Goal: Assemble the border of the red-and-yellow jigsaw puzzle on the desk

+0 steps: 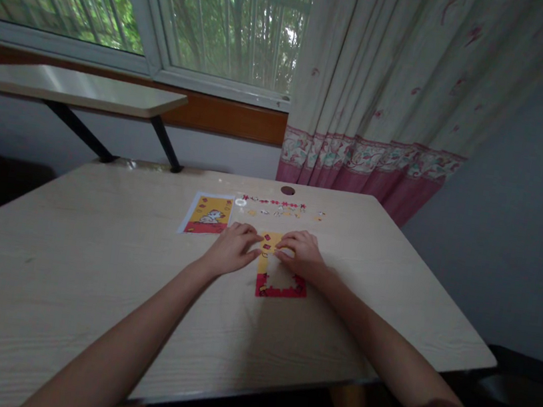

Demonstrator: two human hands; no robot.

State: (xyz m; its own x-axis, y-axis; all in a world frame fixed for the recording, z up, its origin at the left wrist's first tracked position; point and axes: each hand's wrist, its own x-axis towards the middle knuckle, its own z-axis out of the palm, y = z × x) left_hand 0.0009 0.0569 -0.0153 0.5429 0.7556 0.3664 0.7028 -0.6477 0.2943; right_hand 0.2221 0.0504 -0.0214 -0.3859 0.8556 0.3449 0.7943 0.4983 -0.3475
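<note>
A partly assembled jigsaw puzzle (280,293) lies flat on the table, with a red bottom border, yellow left and top parts and an unfilled middle. At its upper left edge rests my left hand (235,249), thumb and fingers apart and nothing seen between them. My right hand (303,256) is over the puzzle's upper right, thumb and index finger close together at a small yellow puzzle piece; the fingers partly cover it. To the left lies a reference picture (209,216) of a white animal on yellow and red.
Loose puzzle pieces (284,204) are spread in rows beyond the hands, red ones farthest. A round cable hole (288,191) sits near the back edge of the table (106,261). A raised shelf (75,88) stands at back left, and a curtain (367,96) hangs behind.
</note>
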